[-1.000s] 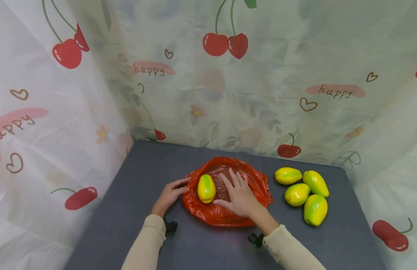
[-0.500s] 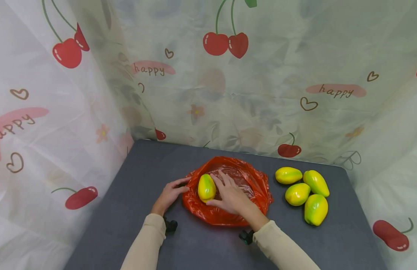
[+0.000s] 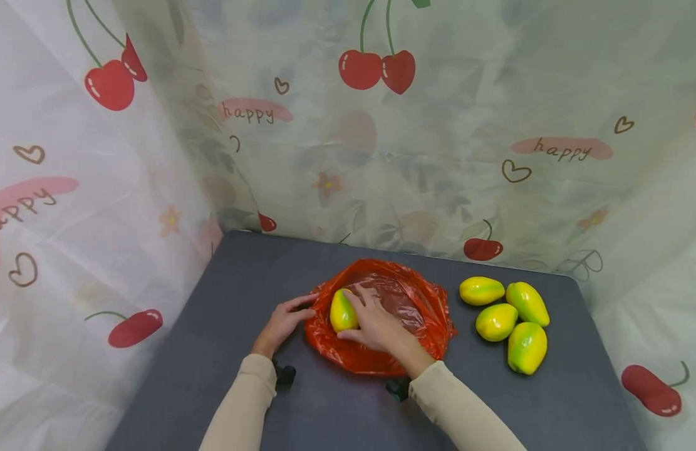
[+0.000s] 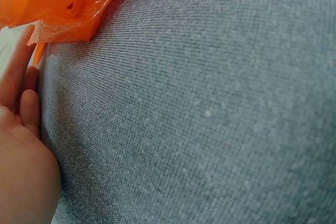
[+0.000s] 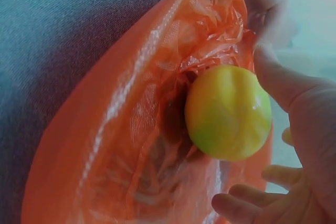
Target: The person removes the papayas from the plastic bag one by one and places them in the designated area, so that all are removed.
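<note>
A yellow-green papaya lies in the left part of an opened red plastic bag, which is spread on the table. Over the papaya's right side reaches my right hand, thumb and fingers spread around it. In the right wrist view, a gap shows between the fingers and the papaya, and the thumb lies close to its side. My left hand touches the bag's left rim with relaxed fingers. In the left wrist view its fingers lie beside the bag's orange-red edge.
Several more papayas lie grouped on the dark grey table, right of the bag. A cherry-printed curtain hangs behind the table and along both sides. A small black device sits at each wrist.
My right hand has moved left across the bag, from its middle to the papaya. The left hand and the papayas have stayed in place.
</note>
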`<action>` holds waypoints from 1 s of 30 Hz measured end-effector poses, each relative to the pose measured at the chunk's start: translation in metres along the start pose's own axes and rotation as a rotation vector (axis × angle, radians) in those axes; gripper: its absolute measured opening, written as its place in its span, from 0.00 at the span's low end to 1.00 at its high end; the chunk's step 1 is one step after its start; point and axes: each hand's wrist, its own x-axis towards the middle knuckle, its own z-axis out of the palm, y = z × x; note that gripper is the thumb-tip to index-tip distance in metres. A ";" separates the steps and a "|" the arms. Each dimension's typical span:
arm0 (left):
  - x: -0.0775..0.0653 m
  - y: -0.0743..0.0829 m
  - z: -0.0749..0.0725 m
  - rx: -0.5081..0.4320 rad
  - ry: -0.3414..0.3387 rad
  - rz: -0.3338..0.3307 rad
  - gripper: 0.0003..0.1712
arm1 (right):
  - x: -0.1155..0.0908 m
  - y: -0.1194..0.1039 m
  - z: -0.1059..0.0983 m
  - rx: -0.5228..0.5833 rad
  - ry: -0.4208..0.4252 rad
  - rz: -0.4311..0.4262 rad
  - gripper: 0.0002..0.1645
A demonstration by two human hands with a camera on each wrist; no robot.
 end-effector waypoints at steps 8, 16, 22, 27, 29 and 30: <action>0.000 0.000 -0.001 0.005 -0.001 0.008 0.25 | 0.007 -0.002 0.006 0.016 -0.019 0.011 0.56; 0.000 -0.001 -0.001 0.006 -0.002 0.020 0.25 | 0.012 -0.004 0.010 0.015 -0.015 0.009 0.54; 0.001 0.000 0.000 0.009 0.003 0.014 0.24 | 0.014 -0.005 0.012 0.021 -0.011 0.019 0.54; 0.000 0.001 0.000 0.008 0.005 0.004 0.24 | 0.014 -0.005 0.013 0.023 -0.013 0.018 0.53; 0.000 0.001 0.000 0.004 0.005 0.003 0.24 | 0.014 -0.005 0.013 0.029 -0.013 0.015 0.52; -0.001 0.002 0.000 0.003 0.006 0.003 0.24 | 0.014 -0.005 0.013 0.031 -0.011 0.013 0.52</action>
